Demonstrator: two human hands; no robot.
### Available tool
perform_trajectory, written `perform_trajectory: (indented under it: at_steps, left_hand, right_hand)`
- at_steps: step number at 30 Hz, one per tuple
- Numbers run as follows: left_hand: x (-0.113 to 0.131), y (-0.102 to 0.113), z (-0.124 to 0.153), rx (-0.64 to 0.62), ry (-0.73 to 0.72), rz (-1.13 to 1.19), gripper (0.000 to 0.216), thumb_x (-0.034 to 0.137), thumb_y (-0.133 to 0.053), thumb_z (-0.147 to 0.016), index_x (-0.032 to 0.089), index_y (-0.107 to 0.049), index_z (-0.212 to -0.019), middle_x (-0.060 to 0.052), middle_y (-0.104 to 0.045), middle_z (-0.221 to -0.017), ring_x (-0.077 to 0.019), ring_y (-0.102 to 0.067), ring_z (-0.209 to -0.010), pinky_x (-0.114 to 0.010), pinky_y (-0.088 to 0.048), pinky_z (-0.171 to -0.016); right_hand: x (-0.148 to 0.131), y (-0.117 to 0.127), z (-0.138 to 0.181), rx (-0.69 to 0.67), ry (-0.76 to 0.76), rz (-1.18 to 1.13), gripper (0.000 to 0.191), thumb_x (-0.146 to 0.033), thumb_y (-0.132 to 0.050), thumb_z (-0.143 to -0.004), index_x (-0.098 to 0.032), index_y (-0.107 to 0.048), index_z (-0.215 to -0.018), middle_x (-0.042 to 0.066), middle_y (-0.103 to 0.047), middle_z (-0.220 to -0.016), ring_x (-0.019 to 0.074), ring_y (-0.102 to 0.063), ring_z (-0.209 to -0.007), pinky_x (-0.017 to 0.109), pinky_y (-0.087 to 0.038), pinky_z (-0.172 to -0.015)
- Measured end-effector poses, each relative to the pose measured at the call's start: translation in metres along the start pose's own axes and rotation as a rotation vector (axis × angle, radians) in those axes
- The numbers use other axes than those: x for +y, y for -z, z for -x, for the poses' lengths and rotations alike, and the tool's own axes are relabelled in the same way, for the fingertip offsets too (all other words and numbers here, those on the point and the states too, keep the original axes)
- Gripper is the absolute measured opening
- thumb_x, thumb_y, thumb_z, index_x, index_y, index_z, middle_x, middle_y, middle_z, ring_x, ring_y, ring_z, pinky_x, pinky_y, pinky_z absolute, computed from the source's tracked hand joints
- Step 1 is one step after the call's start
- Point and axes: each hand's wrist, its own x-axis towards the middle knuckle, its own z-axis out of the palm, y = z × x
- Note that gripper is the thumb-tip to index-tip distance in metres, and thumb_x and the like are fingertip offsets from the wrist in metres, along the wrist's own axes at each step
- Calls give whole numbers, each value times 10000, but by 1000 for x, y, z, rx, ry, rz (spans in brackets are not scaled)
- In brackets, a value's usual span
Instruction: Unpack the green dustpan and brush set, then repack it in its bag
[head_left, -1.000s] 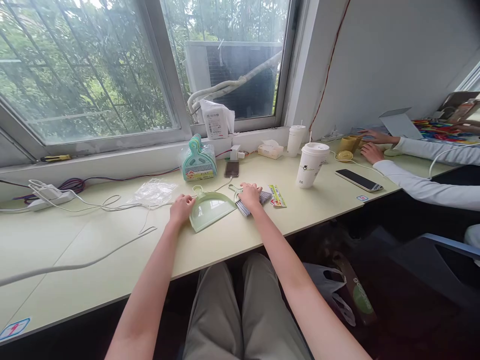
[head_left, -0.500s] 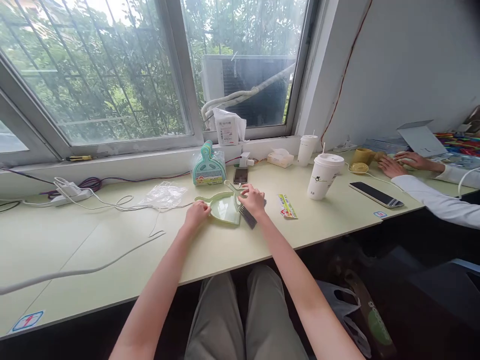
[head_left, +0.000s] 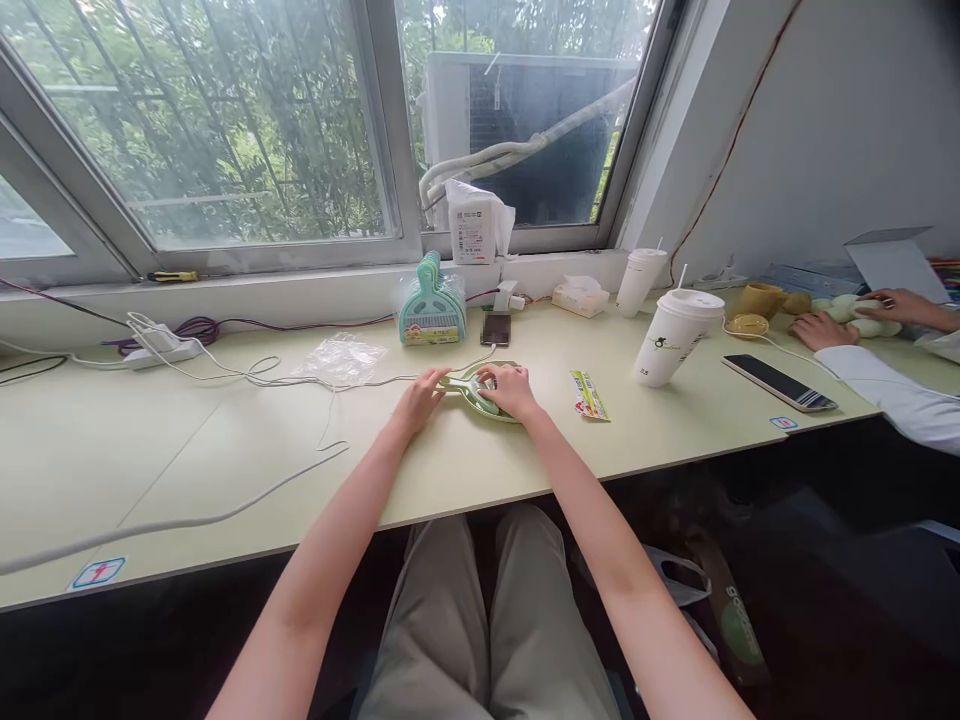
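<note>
A small pale green dustpan (head_left: 474,393) lies on the light desk (head_left: 225,470) in front of me, with a small brush set into it. My left hand (head_left: 421,396) grips the handle end on the left. My right hand (head_left: 511,389) presses down on top of the pan and brush, fingers curled over them. The brush is mostly hidden under my right hand. A colourful paper label (head_left: 589,394) lies just to the right.
Behind are a packaged teal dustpan set (head_left: 430,314), a phone on a cable (head_left: 496,328), a crumpled clear plastic bag (head_left: 341,358), white cables (head_left: 225,375) and two lidded cups (head_left: 673,336). A person's hands (head_left: 821,329) and a black phone (head_left: 779,382) are at the right.
The brush, earlier beside the pan under my right hand, now lies in the pan. The pan has turned with its handle to the left. My view has shifted right.
</note>
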Motion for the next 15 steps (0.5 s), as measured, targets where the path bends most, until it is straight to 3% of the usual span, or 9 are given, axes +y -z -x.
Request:
perform_trajectory:
  at_steps: [3, 6, 9, 15]
  left_hand:
    - [5, 1, 3, 10, -24, -98, 368, 196, -507, -889, 250, -564, -1249, -71, -605, -1251, -210, -627, -1043, -311, -515, -823]
    - [10, 3, 4, 21, -152, -193, 258, 186, -491, -902, 244, -642, -1103, -77, -570, -1327, -228, -562, -1173, -338, -503, -886]
    - [9, 2, 2, -8, -252, -213, 252, 147, -462, -902, 214, -656, -1048, -102, -635, -1214, -238, -553, -1167, -382, -479, -942]
    - [7, -2, 0, -63, -254, -246, 310, 93, -404, -890, 184, -651, -1054, -132, -652, -1068, -237, -606, -1024, -382, -473, -937]
  right_hand:
    - [2, 2, -1, -26, 26, -85, 281, -177, -644, -775, -270, -637, -1039, -30, -738, -940, 181, -629, -975, 367, -313, -976]
    - [4, 1, -1, -15, 20, -158, 250, -178, -660, -759, -267, -649, -992, -48, -743, -898, 163, -657, -922, 359, -326, -991]
    - [5, 0, -1, -19, 12, -186, 208, -170, -669, -745, -258, -654, -934, -49, -744, -875, 159, -669, -913, 350, -355, -980]
    - [6, 0, -2, -17, -4, -192, 279, -155, -676, -720, -229, -565, -965, -28, -744, -868, 166, -677, -893, 323, -424, -892]
